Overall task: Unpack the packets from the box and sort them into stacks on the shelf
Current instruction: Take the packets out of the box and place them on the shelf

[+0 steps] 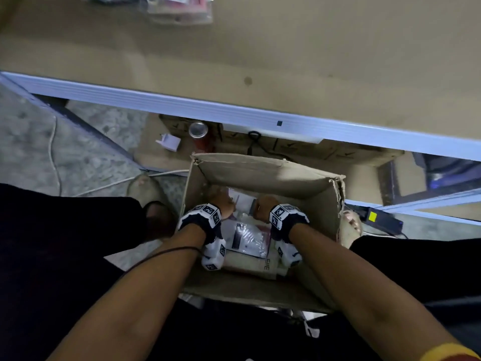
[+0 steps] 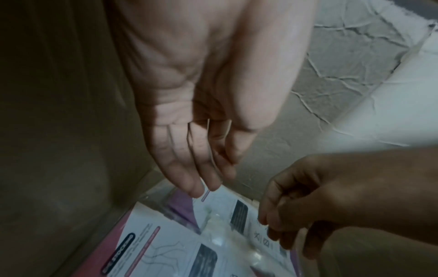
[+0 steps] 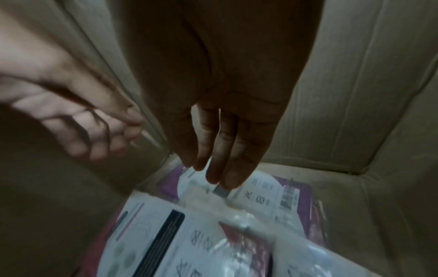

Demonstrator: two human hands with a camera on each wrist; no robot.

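Observation:
An open cardboard box (image 1: pixel 260 170) stands on the floor between my feet. Flat plastic-wrapped packets lie inside: a purple-edged one (image 3: pixel 267 189) at the far end, and a pink-edged one (image 3: pixel 166 243) overlapping it nearer to me. Both hands reach down into the box. My left hand (image 2: pixel 203 185) has straight fingers, with the tips at the purple packet's (image 2: pixel 220 208) far left corner. My right hand (image 3: pixel 213 176) also points straight-fingered at that packet's middle. Whether the tips touch it I cannot tell. Neither hand holds anything.
The tan shelf (image 1: pixel 312 74) with a pale blue front edge runs above the box; a few wrapped packets (image 1: pixel 179 9) lie at its far left. Under it stand a red can (image 1: pixel 199 134), a white block (image 1: pixel 169 142), cables and a black adapter (image 1: pixel 377 217).

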